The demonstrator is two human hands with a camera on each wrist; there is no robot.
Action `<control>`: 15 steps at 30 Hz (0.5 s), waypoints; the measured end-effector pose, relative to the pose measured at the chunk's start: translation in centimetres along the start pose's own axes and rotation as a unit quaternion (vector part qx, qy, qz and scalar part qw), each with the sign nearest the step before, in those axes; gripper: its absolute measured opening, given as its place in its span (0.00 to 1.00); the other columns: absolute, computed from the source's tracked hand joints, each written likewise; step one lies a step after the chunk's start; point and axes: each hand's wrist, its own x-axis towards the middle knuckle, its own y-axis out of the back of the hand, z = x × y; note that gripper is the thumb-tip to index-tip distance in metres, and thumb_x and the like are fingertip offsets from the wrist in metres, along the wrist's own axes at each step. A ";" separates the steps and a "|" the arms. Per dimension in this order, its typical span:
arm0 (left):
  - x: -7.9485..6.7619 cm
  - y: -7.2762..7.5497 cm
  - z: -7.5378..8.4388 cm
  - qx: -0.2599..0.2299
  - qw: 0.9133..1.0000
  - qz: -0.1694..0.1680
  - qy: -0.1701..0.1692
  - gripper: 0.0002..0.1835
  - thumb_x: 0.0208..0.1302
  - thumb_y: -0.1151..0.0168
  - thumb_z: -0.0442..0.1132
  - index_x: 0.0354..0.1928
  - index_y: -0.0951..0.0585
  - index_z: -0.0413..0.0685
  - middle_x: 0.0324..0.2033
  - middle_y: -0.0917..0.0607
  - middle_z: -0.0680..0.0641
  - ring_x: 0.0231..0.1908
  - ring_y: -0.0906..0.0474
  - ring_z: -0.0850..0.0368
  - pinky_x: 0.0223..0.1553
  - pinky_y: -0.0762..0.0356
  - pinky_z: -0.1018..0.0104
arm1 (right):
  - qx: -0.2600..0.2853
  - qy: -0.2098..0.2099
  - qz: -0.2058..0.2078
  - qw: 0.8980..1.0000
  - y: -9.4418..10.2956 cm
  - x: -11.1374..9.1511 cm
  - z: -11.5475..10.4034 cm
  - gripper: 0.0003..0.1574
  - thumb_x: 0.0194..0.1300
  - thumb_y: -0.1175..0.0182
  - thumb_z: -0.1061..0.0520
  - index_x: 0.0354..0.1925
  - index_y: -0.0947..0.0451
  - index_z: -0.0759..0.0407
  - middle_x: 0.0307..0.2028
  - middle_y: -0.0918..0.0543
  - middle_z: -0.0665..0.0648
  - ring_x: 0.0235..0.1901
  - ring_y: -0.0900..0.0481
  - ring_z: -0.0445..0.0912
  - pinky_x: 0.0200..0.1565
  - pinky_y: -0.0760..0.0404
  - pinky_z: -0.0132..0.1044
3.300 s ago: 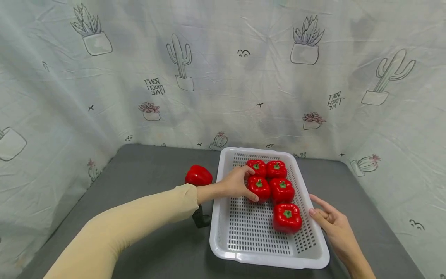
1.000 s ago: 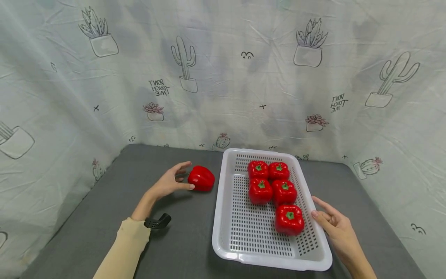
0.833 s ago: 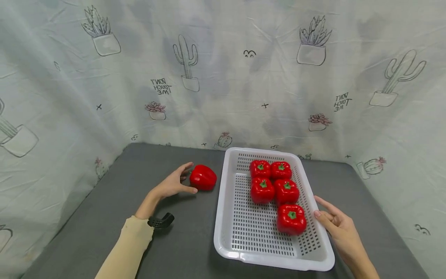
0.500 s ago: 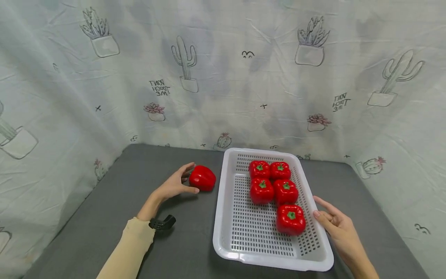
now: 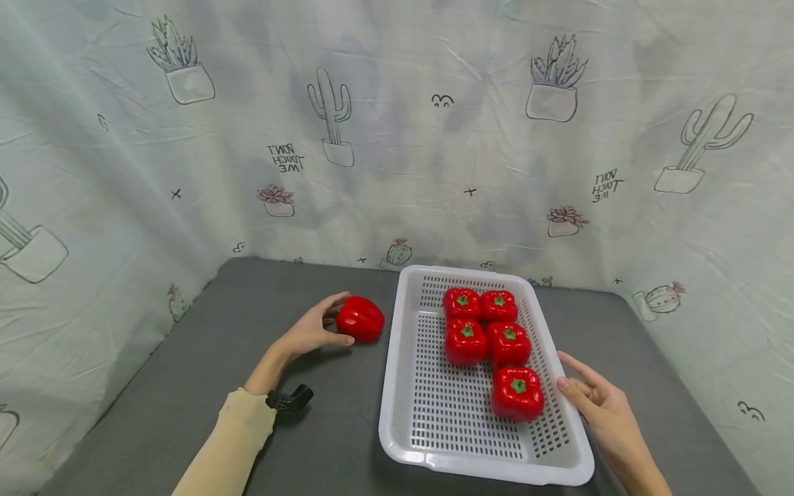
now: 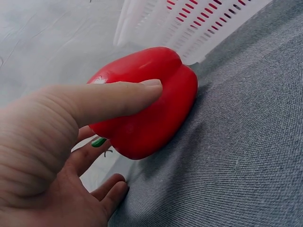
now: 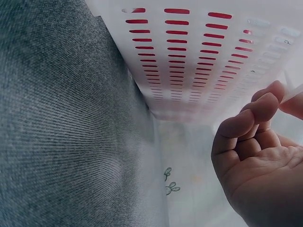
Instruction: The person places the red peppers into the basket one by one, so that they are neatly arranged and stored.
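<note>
A red bell pepper point(image 5: 360, 319) lies on its side on the dark table, left of the white perforated basket point(image 5: 397, 386). My left hand point(image 5: 310, 329) holds that pepper from its stem end, the thumb along the near side and other fingers partly hidden behind it. In the left wrist view, the thumb lies over the red bell pepper point(image 6: 156, 113) beside its green stem point(image 6: 98, 142). At the basket's right side, my right hand point(image 5: 604, 406) pinches the rim. Up close, its fingers point(image 7: 239, 124) curl at the edge of the basket point(image 7: 156, 111).
Several red bell peppers point(image 5: 466, 341) stand stem up inside the basket, mostly along its right and far parts. A black wrist strap point(image 5: 290, 398) is on the left arm. Behind the grey table point(image 5: 335, 427) hangs a pale curtain point(image 5: 397, 158) printed with potted cacti.
My left hand has let go of a pepper in the basket and moved left to the lone pepper, closing in around it. My right hand has kept to the basket's rim.
</note>
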 end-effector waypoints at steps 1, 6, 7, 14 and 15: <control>0.0 0.0 0.0 0.000 1.000 0.000 0.002 0.51 0.52 0.22 0.40 0.75 0.42 0.47 0.68 0.35 0.41 0.63 0.35 0.40 0.60 0.34 0.42 | -0.003 0.000 0.002 1.000 0.0 0.0 0.0 0.37 0.73 0.43 0.56 0.73 0.44 0.65 0.43 0.13 0.53 0.37 0.13 0.52 0.32 0.16 0.49; 0.2 -0.3 -0.3 -0.002 1.000 0.006 0.006 0.50 0.51 0.22 0.38 0.74 0.40 0.49 0.66 0.32 0.41 0.61 0.33 0.41 0.58 0.32 0.43 | -0.013 0.000 0.010 1.000 -0.1 -0.1 0.1 0.38 0.73 0.42 0.54 0.73 0.44 0.63 0.44 0.13 0.53 0.37 0.13 0.51 0.32 0.16 0.49; 0.2 -0.3 -0.3 -0.001 1.000 0.008 0.005 0.50 0.51 0.22 0.38 0.74 0.40 0.48 0.66 0.32 0.41 0.61 0.33 0.41 0.58 0.32 0.43 | -0.015 0.000 0.011 1.000 -0.1 -0.1 0.1 0.38 0.72 0.42 0.53 0.73 0.44 0.63 0.44 0.14 0.54 0.37 0.13 0.51 0.32 0.16 0.49; 0.2 -0.7 -0.2 0.010 1.000 0.023 -0.004 0.48 0.51 0.24 0.33 0.73 0.40 0.41 0.64 0.31 0.37 0.60 0.33 0.38 0.57 0.32 0.40 | -0.013 -0.006 0.014 1.000 -0.2 -0.2 0.0 0.38 0.72 0.42 0.52 0.73 0.43 0.61 0.45 0.14 0.54 0.38 0.13 0.52 0.33 0.16 0.49; 0.2 -0.7 -0.2 0.010 1.000 0.025 -0.005 0.48 0.51 0.24 0.32 0.73 0.39 0.40 0.64 0.31 0.37 0.60 0.33 0.37 0.57 0.32 0.39 | -0.013 -0.007 0.014 1.000 -0.2 -0.2 0.0 0.39 0.72 0.42 0.52 0.73 0.43 0.61 0.45 0.14 0.54 0.38 0.13 0.52 0.33 0.16 0.49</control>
